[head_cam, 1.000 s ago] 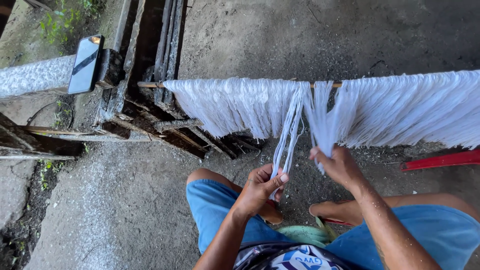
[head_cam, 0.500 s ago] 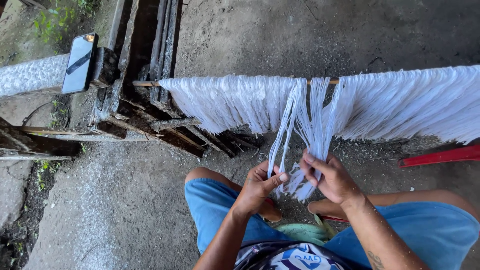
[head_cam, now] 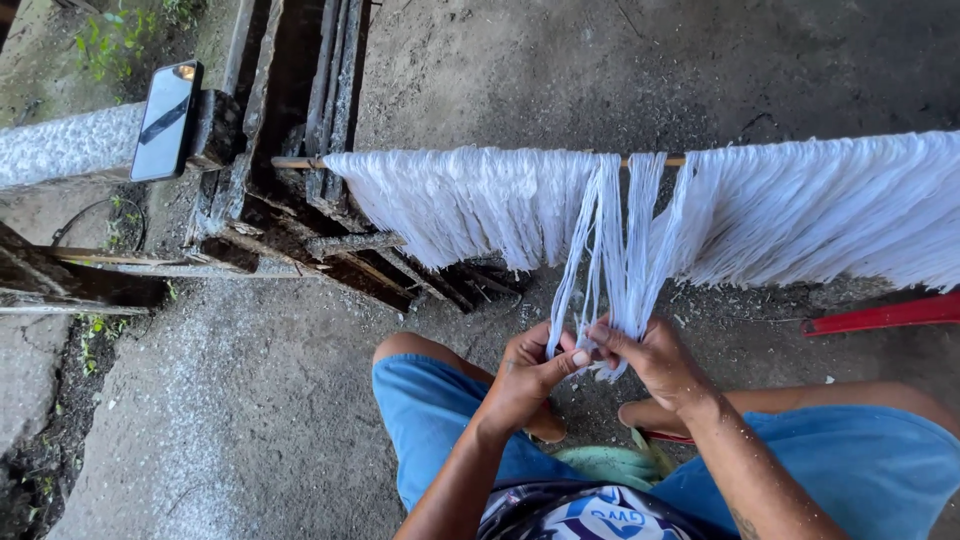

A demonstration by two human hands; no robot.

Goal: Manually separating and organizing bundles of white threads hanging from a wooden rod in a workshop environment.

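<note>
Two hands on one small bunch. Left to right: phone propped on the rail, timber stack, then the thin rod carrying the white fibre curtain. Left hand pinches a few white strands between thumb and forefinger; right hand pinches the same bunch just beside it, fingertips nearly touching. Bunch hangs near the rod's middle, drawn down toward the knees. My read: keep tension even, separate close to the pinch, don't drag neighbouring fibres off the rod. Red bar lies far right.
</note>
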